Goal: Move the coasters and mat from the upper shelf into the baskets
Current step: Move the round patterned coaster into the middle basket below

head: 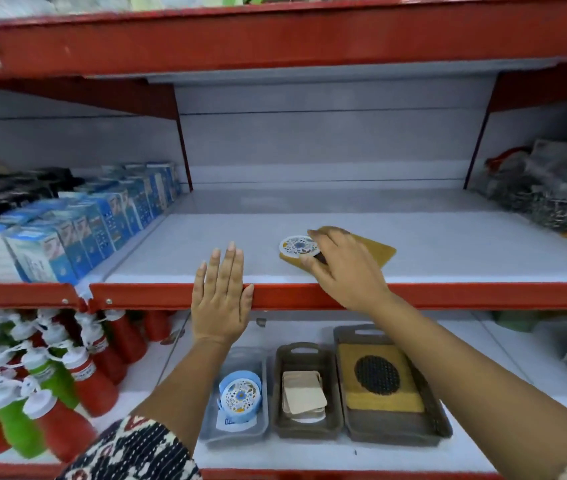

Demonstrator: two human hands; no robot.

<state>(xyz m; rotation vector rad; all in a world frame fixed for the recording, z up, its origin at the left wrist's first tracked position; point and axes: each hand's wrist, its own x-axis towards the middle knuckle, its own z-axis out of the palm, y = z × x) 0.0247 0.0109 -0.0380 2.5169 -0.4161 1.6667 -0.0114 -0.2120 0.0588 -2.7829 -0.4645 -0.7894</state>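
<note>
Gripping floral coaster (299, 245), right hand (342, 271).

We see a glossy round coaster (298, 245) on a matt, rough yellow mat (377, 250). The shelf (206, 265) looks smooth and faintly shiny, its red edge (483, 295) painted metal. The baskets (306, 429) look matt plastic.
</note>
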